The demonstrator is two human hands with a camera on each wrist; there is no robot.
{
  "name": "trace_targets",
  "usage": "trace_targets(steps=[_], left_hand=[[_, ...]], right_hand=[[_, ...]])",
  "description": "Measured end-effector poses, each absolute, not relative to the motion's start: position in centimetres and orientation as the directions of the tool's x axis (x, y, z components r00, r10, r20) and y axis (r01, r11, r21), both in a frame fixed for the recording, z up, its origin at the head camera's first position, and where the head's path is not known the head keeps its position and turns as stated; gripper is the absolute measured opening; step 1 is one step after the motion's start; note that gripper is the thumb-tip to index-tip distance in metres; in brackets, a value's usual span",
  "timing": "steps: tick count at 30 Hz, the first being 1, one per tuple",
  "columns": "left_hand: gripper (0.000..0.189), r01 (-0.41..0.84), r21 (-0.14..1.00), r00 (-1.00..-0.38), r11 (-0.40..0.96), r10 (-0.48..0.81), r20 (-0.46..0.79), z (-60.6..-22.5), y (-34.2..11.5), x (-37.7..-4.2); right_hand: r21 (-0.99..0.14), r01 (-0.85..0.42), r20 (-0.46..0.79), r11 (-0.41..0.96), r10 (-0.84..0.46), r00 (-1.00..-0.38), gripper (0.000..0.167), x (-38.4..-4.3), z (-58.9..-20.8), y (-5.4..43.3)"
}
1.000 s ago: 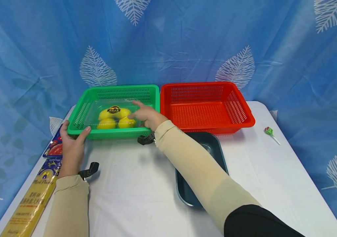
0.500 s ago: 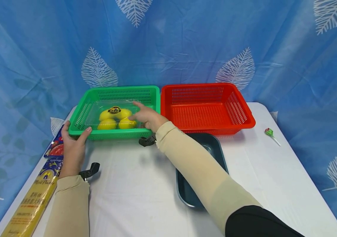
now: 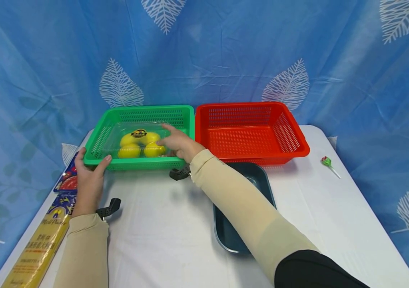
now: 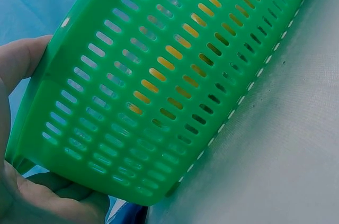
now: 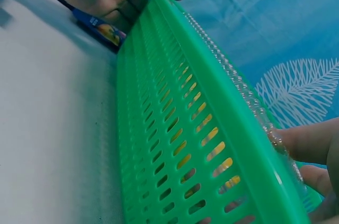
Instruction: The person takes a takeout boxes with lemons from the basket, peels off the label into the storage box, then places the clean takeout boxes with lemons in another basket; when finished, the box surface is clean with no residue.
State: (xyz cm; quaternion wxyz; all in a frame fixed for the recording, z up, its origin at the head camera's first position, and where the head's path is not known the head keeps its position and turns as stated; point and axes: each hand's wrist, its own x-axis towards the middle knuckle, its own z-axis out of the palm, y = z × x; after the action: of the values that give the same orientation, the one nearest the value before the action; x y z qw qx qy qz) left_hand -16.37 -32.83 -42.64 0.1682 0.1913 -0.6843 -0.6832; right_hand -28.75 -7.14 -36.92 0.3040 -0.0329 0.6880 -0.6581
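Observation:
In the head view, a clear plastic fruit box (image 3: 112, 140) with several yellow fruits (image 3: 129, 151) inside lies in the green basket (image 3: 96, 162). A dark printed label marks its lid. My right hand (image 3: 180, 143) reaches over the basket's front and grips the right end of the box; the right wrist view shows its fingers (image 5: 312, 142) at the box's edge, partly cut off by the frame. My left hand (image 3: 90, 178) holds the basket's front left corner, thumb over the rim. Its other fingers (image 4: 63, 197) curl below the corner in the left wrist view.
A red basket (image 3: 247, 161) stands right beside the green one. In front of it sits a dark blue tray (image 3: 226, 236), partly hidden by my right sleeve. A lollipop (image 3: 326, 161) lies far right. A yellow spaghetti packet (image 3: 36, 248) and a blue packet (image 3: 66, 180) line the left edge.
The view shifts very slightly. Both hands, the fruit box and the green basket keep their places.

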Motion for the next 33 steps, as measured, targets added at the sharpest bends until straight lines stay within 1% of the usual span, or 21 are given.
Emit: trace_targets(steps=[10,19,26,33], left_hand=[[0.092,-0.053,0.999,-0.874,0.003,-0.485,-0.045,-42.6,-32.9,-16.5],[0.093,-0.065,0.997,-0.876,0.047,-0.481,-0.034,-42.6,-33.0,-16.4],[0.091,-0.060,0.998,-0.875,0.018,-0.483,-0.044,-42.3,-32.9,-16.3],[0.091,-0.075,0.996,-0.874,0.038,-0.483,-0.047,-42.3,-33.0,-16.4]], right_hand=[[-0.937,0.330,-0.347,0.119,-0.436,-0.830,0.075,-28.5,-37.0,-6.8],[-0.944,0.320,-0.320,0.080,-0.455,-0.831,0.074,-28.3,-36.7,-6.7],[-0.955,0.287,-0.292,0.079,-0.442,-0.848,0.074,-28.2,-36.1,-6.8],[-0.958,0.283,-0.276,0.049,-0.435,-0.857,0.075,-27.9,-35.3,-6.5]])
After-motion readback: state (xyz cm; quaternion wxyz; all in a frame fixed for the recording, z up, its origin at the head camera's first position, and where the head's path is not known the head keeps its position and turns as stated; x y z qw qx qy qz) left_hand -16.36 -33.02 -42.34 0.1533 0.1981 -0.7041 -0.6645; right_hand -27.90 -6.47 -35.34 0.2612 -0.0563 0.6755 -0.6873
